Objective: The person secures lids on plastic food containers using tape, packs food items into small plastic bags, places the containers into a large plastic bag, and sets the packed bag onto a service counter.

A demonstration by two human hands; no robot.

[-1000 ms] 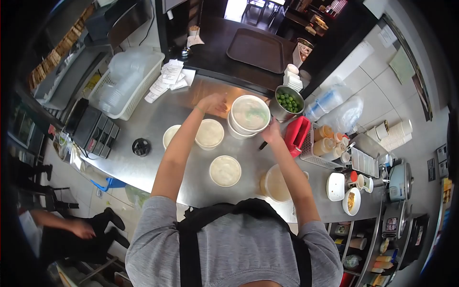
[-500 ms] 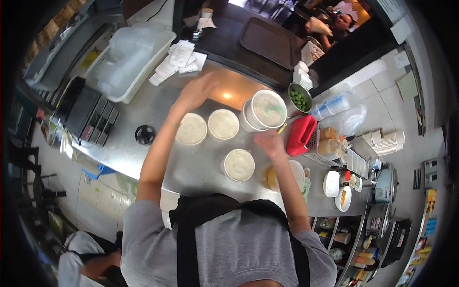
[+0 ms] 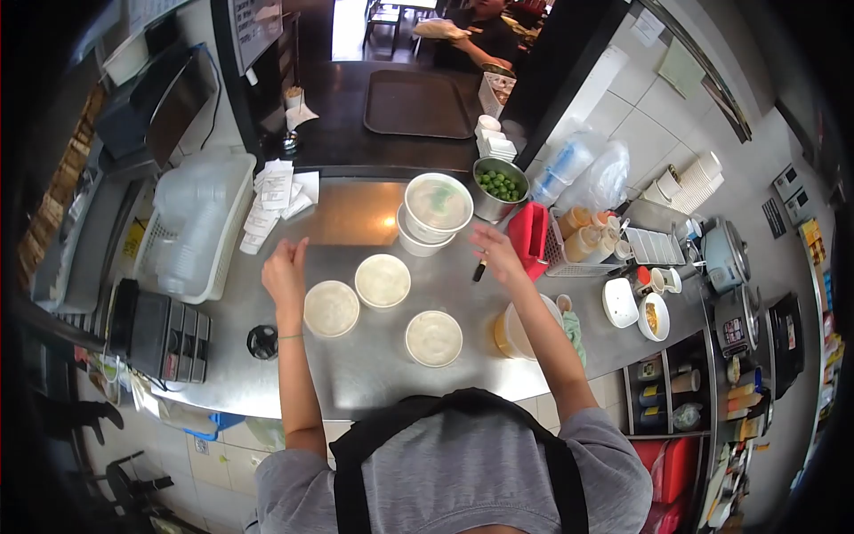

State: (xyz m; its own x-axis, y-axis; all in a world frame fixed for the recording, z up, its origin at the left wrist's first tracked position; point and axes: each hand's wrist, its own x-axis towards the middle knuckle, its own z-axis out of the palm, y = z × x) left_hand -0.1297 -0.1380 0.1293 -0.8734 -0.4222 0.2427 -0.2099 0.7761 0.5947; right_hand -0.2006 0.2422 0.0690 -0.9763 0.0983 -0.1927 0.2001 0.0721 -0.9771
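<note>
Three round white lidded tubs stand on the steel counter: one at the left [image 3: 332,309], one in the middle [image 3: 382,281] and one nearer my body [image 3: 434,338]. Behind them is a stack of tubs, its top one [image 3: 439,207] showing something green through the lid. My left hand [image 3: 286,270] hovers left of the tubs, below the paper slips, its fingers loosely bent and apart, holding nothing. My right hand [image 3: 496,253] is right of the stack, empty with fingers apart, near a dark-handled tool [image 3: 479,270] on the counter.
A steel pot of green limes [image 3: 500,185], a red holder [image 3: 529,238] and a basket of sauce bottles [image 3: 584,242] stand right. A large tub [image 3: 516,334] sits below my right forearm. Left are a plastic crate [image 3: 233,214] and paper slips [image 3: 276,200]. A person [image 3: 480,40] is beyond the pass.
My left hand has moved left and down, away from the space behind the tubs. My right hand has drawn away from the stack. The camera view has shifted, and a person appears beyond the pass.
</note>
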